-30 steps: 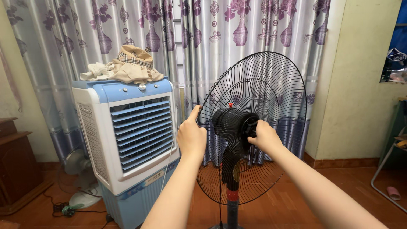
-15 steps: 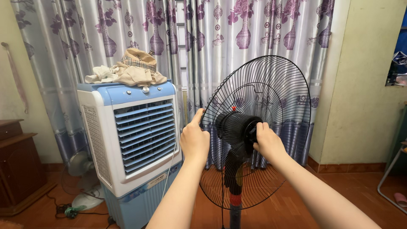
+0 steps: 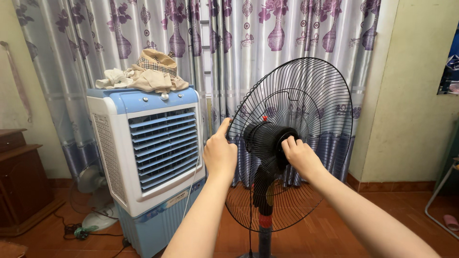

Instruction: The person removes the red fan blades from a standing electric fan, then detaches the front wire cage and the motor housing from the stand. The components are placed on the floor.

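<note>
I see the rear grille of a pedestal fan, big black wire dish, standing upright centre frame on its pole, just right of a blue-and-white air cooler w/ clothes piled on top. Wire looks light but springy, prob flexes if squeezed hard; rim is the stiffest place to grab. My left hand is closed on the rim's left edge, index finger pointing up along it. My right hand is curled round the black centre nut at the motor hub, fingers wrapped tight. Nut's small smooth plastic, likely slippery, so fingertip grip all round.
</note>
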